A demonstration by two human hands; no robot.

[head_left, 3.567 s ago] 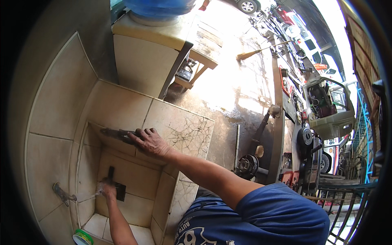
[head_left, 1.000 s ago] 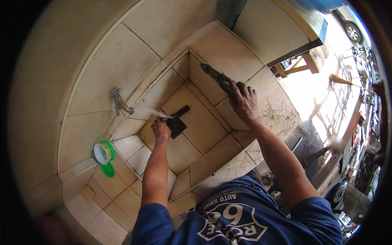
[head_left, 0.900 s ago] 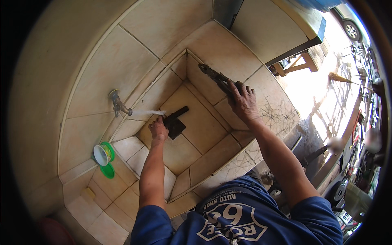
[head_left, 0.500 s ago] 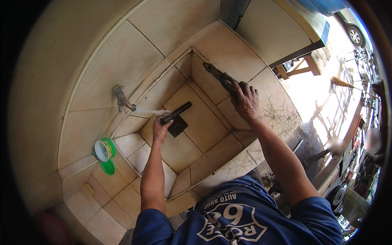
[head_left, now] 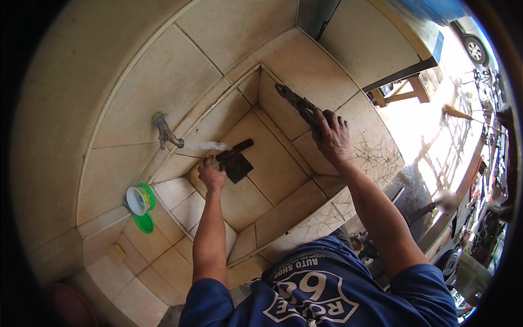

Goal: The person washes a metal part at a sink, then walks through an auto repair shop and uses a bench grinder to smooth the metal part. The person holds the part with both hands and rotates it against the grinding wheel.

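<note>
My left hand (head_left: 211, 173) meets the near side of a dark square-plated tool (head_left: 238, 166); I cannot tell whether its fingers are closed firmly on the edge or only pressed against it. The tool is down inside the tiled basin (head_left: 260, 203), its stubby bar pointing away from me to the right. My right hand (head_left: 333, 136) is closed around the handle end of a dark plier-like tool (head_left: 297, 102), whose nose slants across the basin's far right side, well apart from the plate. Beyond the left hand, the wall tap (head_left: 169, 133) throws a stream of water (head_left: 206, 145) toward the plate. I judge this a rinsing step; the next move calls for a sure hold on the wet plate and a turn that exposes another face. Farther left sits a white-and-green tub (head_left: 137, 201).
</note>
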